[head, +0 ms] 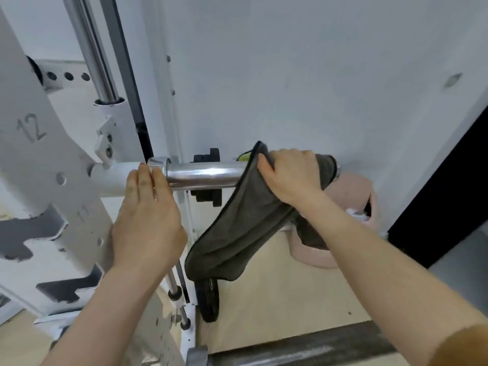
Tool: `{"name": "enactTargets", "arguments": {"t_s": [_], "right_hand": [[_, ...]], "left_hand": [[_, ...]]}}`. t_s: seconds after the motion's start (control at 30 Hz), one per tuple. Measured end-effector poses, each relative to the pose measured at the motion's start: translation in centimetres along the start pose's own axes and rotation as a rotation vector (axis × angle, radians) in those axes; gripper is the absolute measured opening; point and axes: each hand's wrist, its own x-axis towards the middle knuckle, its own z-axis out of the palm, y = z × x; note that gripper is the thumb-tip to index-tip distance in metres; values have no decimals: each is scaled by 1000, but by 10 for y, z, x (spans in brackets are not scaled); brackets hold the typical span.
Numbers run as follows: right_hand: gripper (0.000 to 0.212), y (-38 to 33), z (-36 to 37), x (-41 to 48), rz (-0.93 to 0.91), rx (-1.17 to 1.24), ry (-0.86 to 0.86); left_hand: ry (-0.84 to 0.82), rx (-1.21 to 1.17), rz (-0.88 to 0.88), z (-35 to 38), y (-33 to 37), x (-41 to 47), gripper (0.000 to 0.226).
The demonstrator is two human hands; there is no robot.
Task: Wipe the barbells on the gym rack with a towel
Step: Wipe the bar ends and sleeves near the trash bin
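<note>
A chrome barbell sleeve (206,175) sticks out to the right from the white gym rack (50,165). A dark grey towel (237,228) is draped over the sleeve's outer end and hangs down below it. My right hand (290,175) presses the towel around that end and grips it. My left hand (148,212) rests flat with straight fingers against the sleeve's collar, where the bar meets the rack, and holds nothing. The tip of the sleeve is hidden under the towel.
A white wall is right behind the bar. Black weight plates (208,196) hang on a peg behind the sleeve, and another plate (210,299) stands on the pale floor. A pink bin (351,207) sits at the right, beside a dark doorway (449,196).
</note>
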Motion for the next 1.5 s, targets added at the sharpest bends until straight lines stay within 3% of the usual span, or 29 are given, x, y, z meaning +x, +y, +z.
{"name": "enactTargets", "arguments": {"t_s": [0.1, 0.27, 0.37, 0.43, 0.5, 0.57, 0.67, 0.8, 0.97, 1.0, 1.07, 1.13, 1.17, 1.23, 1.37, 1.43, 1.5], "right_hand": [[53, 64, -1, -6, 314, 104, 9], [29, 63, 11, -4, 1175, 1198, 340], [31, 49, 12, -8, 1311, 1604, 459], [38, 40, 14, -11, 1307, 1796, 520], [48, 40, 19, -14, 1293, 1762, 484], [53, 53, 17, -16, 1201, 1351, 317], [61, 80, 0, -21, 821, 603, 43], [55, 84, -23, -16, 617, 146, 14], [45, 55, -47, -16, 479, 431, 428], [43, 44, -52, -11, 440, 541, 435], [44, 14, -48, -5, 356, 655, 227], [47, -7, -23, -10, 151, 360, 41], [48, -13, -9, -10, 70, 199, 38], [47, -33, 4, -7, 18, 117, 22], [41, -103, 14, 0, -129, 276, 46], [38, -119, 12, 6, -38, 466, 94], [40, -121, -2, 12, 194, 907, 138]], "left_hand": [[41, 49, 145, -3, 19, 8, 72], [-14, -11, 257, 10, 54, 21, 73], [-1, -35, 253, 16, 53, 21, 78], [-14, -44, 255, 16, 52, 19, 79], [-36, -55, 254, 15, 51, 17, 80], [-52, -52, 264, 10, 48, 20, 80], [-53, -54, 277, 6, 44, 24, 77], [-41, -63, 267, 7, 44, 25, 75], [-27, -79, 260, 8, 44, 25, 78], [-30, -85, 261, 8, 43, 25, 78], [-50, -124, 253, 9, 42, 26, 77], [-66, -205, 224, 9, 44, 24, 76], [-63, -244, 204, 8, 45, 22, 76], [-12, -279, 171, 5, 45, 15, 76], [123, -223, 32, 2, 25, 14, 75], [134, -314, -97, 5, 13, 15, 74], [153, -417, -131, 8, 11, 13, 75]]}}
